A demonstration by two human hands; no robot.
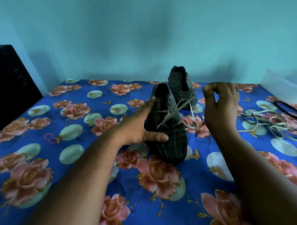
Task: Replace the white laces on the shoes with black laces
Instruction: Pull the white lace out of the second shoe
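From the head camera, our left hand (145, 127) lies flat-fingered against the near shoe (166, 127), steadying it, while our right hand (223, 106) pinches its white lace (183, 106) taut. A sharp tug could tip this shoe or snag the lace in an eyelet. We count two dark shoes, the second shoe (181, 84) just behind; right of them lie one loose white lace (271, 125) and one black lace (289, 109).

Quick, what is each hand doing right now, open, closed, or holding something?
Left hand: open, fingers straight, steadying the near shoe.
Right hand: pinching the white lace, pulled taut from that shoe.
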